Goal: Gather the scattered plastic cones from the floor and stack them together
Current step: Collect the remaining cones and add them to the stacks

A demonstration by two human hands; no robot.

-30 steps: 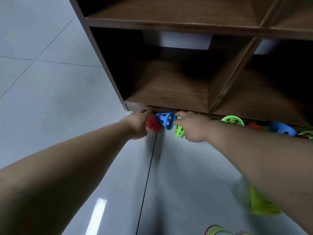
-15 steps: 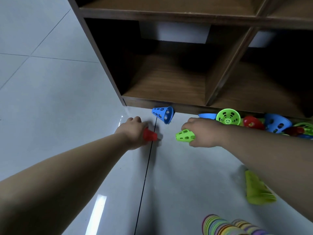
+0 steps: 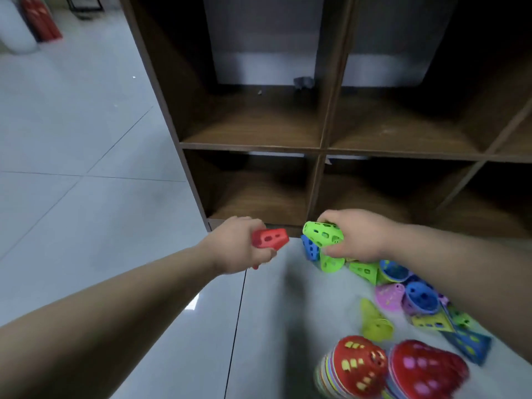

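Note:
My left hand [image 3: 240, 246] grips a red perforated cone [image 3: 270, 239], its narrow end pointing right. My right hand [image 3: 355, 237] holds a green perforated cone [image 3: 322, 234], narrow end pointing left, a short gap from the red one. Below the green cone, a blue cone [image 3: 311, 249] and another green cone [image 3: 331, 262] lie on the floor. Further right lie several loose cones: green [image 3: 364, 272], blue [image 3: 393, 270], pink [image 3: 388, 296], yellow-green [image 3: 374, 323]. Two red-topped stacks of cones [image 3: 357, 365] [image 3: 426, 370] stand at the bottom right.
A dark wooden cubby shelf [image 3: 319, 148] with open compartments stands right behind the hands. Grey glossy floor tiles [image 3: 86, 226] spread to the left and below. A red object [image 3: 43, 21] stands far off at the top left.
Both hands have lifted off the floor with their cones and the view has pulled back and up. More loose cones and two stacks have come into view at the right.

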